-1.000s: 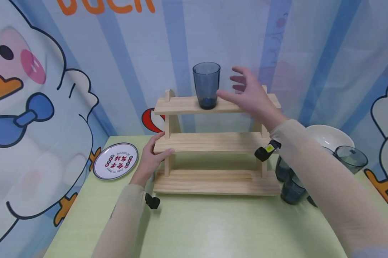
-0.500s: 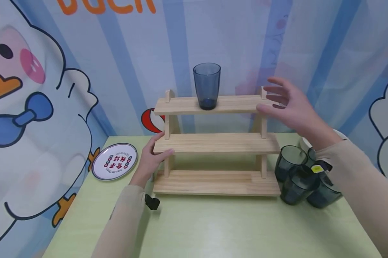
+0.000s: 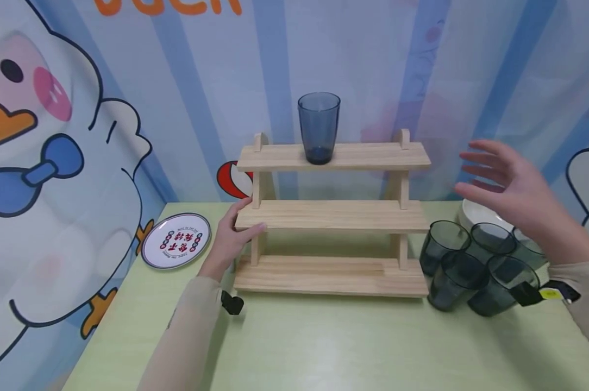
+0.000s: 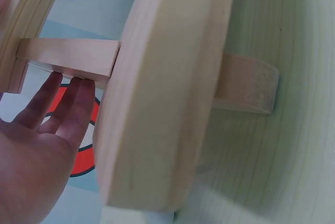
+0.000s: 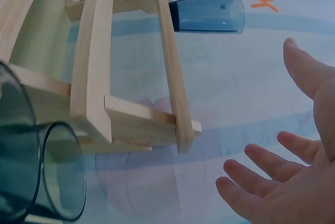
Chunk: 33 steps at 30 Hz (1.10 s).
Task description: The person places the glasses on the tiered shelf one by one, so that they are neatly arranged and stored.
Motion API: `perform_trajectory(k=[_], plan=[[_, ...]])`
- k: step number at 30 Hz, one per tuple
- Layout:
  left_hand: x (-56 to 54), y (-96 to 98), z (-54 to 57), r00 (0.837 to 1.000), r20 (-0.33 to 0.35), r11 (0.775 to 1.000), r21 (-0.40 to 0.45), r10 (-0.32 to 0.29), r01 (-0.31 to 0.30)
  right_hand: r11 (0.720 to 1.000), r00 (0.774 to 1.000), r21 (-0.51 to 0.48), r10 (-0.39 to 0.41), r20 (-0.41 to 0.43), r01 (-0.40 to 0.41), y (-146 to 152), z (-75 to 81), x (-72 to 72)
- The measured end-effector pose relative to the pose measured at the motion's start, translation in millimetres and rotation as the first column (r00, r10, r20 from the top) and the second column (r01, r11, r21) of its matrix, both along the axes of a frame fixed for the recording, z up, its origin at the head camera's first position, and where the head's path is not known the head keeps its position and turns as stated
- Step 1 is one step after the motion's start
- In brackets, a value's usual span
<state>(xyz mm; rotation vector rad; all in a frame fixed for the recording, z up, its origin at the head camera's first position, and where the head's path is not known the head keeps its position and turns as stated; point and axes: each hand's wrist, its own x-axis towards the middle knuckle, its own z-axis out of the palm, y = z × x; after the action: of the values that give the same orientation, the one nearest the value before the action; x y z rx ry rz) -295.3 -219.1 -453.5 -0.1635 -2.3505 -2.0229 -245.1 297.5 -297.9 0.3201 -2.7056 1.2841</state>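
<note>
A three-tier wooden shelf (image 3: 331,214) stands in the middle of the table, with one blue-grey glass cup (image 3: 319,127) upright on its top board. My left hand (image 3: 231,236) grips the left end of the middle board, thumb in front. In the left wrist view, its fingers (image 4: 76,111) reach the wooden side support (image 4: 73,56). My right hand (image 3: 512,182) is in the air to the right of the shelf, fingers apart and holding nothing. Below it, several dark glass cups (image 3: 456,279) stand close together beside the shelf's right end. The right wrist view shows the same spread fingers (image 5: 261,171).
A white plate (image 3: 176,240) with red characters lies left of the shelf. Behind the cups sits a white bowl (image 3: 475,213), partly hidden. A cartoon-printed curtain (image 3: 363,65) rises behind the pale green table (image 3: 324,342).
My right hand has moved away from the cup on the top board, rightward and down to above the grouped cups. My left hand keeps its hold on the shelf.
</note>
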Motion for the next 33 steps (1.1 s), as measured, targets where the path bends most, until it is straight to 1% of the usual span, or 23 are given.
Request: perform_trajectory(k=[5, 9, 11, 15, 17, 19, 22, 25, 27, 30, 32, 33], plan=[[-0.3, 0.7, 3.2, 1.000, 0.000, 1.000, 0.002, 0.000, 0.000, 0.998, 0.998, 0.059, -0.026, -0.053, 0.029, 14.1, -9.7, 14.3], [-1.3, 0.7, 3.6, 1.000, -0.008, 1.000, 0.006, -0.003, 0.003, 0.995, 0.995, 0.092, -0.036, -0.097, 0.045, 26.5, -19.6, 23.5], [-1.9, 0.7, 3.4, 1.000, -0.006, 1.000, 0.008, -0.009, 0.009, 0.994, 0.993, 0.094, -0.041, -0.111, 0.051, 30.5, -24.1, 29.0], [-1.3, 1.0, 2.8, 1.000, 0.008, 1.000, 0.006, -0.014, 0.014, 0.991, 0.989, 0.099, -0.079, -0.122, 0.092, 36.1, -34.5, 44.0], [-0.9, 0.8, 2.2, 1.000, 0.007, 1.000, 0.001, -0.011, 0.011, 0.986, 0.986, 0.111, -0.106, -0.132, 0.121, 41.3, -43.7, 49.4], [-0.6, 0.6, 1.5, 1.000, 0.003, 1.000, -0.004, -0.010, 0.010, 0.985, 0.984, 0.109, -0.118, -0.137, 0.133, 49.7, -55.5, 52.2], [-0.7, 0.4, 0.4, 1.000, -0.008, 1.000, -0.004, -0.008, 0.008, 0.974, 0.976, 0.148, -0.149, -0.159, 0.173, 71.3, -83.0, 51.1], [-0.3, 0.9, 0.4, 1.000, -0.015, 1.000, 0.000, -0.008, 0.008, 0.967, 0.970, 0.165, -0.163, -0.178, 0.192, 91.8, -111.4, 49.9], [-0.2, 1.4, 0.6, 1.000, -0.017, 1.000, -0.001, -0.007, 0.007, 0.966, 0.969, 0.163, -0.170, -0.177, 0.199, 99.3, -125.2, 52.0], [0.2, 1.6, 1.2, 1.000, -0.018, 1.000, -0.001, -0.005, 0.005, 0.964, 0.968, 0.156, -0.187, -0.167, 0.214, 99.6, -137.4, 60.7], [0.1, 1.3, 1.0, 1.000, -0.015, 1.000, -0.001, -0.003, 0.003, 0.971, 0.973, 0.121, -0.192, -0.128, 0.207, 92.9, -138.2, 70.1], [0.0, 1.1, 0.7, 1.000, -0.014, 1.000, -0.002, -0.002, 0.002, 0.970, 0.973, 0.117, -0.202, -0.112, 0.215, 89.7, -139.0, 74.9]])
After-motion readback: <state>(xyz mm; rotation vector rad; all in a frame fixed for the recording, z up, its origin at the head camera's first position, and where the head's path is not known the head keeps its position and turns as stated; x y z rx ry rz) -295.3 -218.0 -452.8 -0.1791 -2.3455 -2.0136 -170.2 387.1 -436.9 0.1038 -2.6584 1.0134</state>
